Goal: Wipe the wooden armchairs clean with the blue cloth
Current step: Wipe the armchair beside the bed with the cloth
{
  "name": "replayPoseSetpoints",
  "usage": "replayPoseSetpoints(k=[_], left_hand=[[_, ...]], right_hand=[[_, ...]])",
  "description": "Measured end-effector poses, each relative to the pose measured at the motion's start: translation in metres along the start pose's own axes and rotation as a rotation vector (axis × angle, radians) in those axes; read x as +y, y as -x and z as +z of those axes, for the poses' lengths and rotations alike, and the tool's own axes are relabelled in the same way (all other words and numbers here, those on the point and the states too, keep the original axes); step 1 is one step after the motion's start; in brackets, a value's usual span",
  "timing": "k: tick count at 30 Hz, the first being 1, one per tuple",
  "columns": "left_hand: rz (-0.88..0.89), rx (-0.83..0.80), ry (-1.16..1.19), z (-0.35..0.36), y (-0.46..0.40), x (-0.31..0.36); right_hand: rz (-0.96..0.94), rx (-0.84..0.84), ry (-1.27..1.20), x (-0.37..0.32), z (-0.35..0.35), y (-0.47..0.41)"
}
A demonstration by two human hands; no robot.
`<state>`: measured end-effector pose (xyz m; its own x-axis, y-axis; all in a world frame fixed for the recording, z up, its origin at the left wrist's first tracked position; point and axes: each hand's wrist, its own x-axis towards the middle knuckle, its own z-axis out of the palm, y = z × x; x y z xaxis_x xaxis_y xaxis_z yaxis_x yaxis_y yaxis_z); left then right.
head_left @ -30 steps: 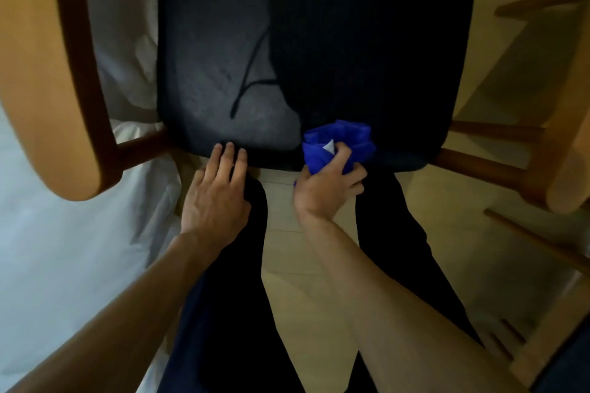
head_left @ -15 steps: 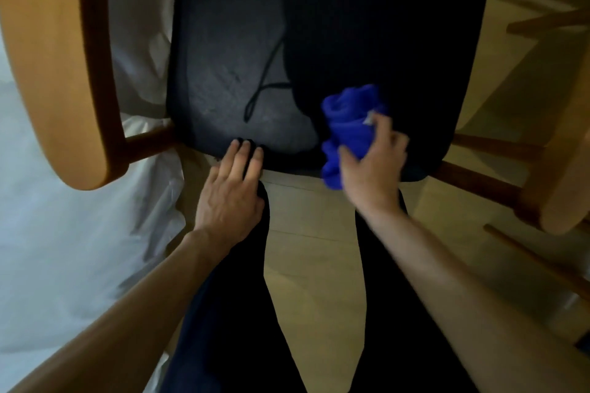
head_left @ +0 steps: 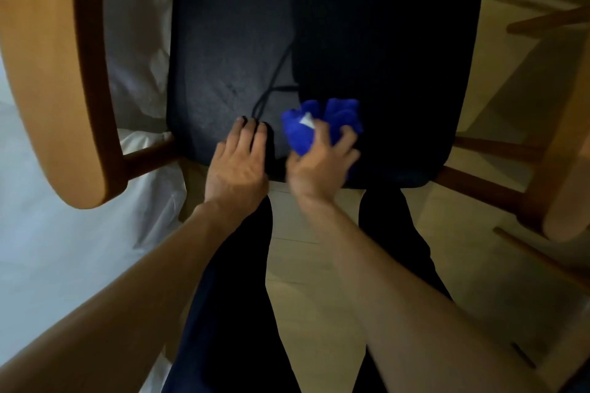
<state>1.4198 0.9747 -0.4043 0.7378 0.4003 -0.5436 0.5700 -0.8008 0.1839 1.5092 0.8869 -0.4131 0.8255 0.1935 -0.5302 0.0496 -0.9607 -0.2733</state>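
Right hand blurred, fingers curled round bunched blue cloth on dark seat cushion | left hand flat, fingers straight on cushion edge | wooden armrest cut off

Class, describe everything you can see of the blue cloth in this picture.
The blue cloth is a bright, soft-looking fabric, bunched into a crumpled wad with rounded folds. A small white tag shows on top. It lies on the dark seat cushion near the front edge. The right hand grips it from the near side, fingers curled over it. The left hand rests flat beside it, apart from it.
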Motion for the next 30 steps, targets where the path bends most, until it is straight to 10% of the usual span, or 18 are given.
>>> replayPoseSetpoints(k=[11,17,23,30], left_hand=[[-0.126,-0.104,-0.032,0.005,0.044,-0.012],[0.002,-0.048,0.029,0.004,0.018,0.039],[-0.093,0.101,0.220,-0.010,-0.016,0.057],[-0.329,0.145,0.301,-0.008,-0.003,-0.012]], right_hand=[[-0.587,-0.386,-0.059,0.011,-0.014,0.003],[-0.264,0.007,-0.145,0.060,-0.116,-0.085],[0.208,0.033,-0.168,0.092,-0.145,-0.131],[-0.183,0.047,0.018,-0.029,-0.027,-0.067]])
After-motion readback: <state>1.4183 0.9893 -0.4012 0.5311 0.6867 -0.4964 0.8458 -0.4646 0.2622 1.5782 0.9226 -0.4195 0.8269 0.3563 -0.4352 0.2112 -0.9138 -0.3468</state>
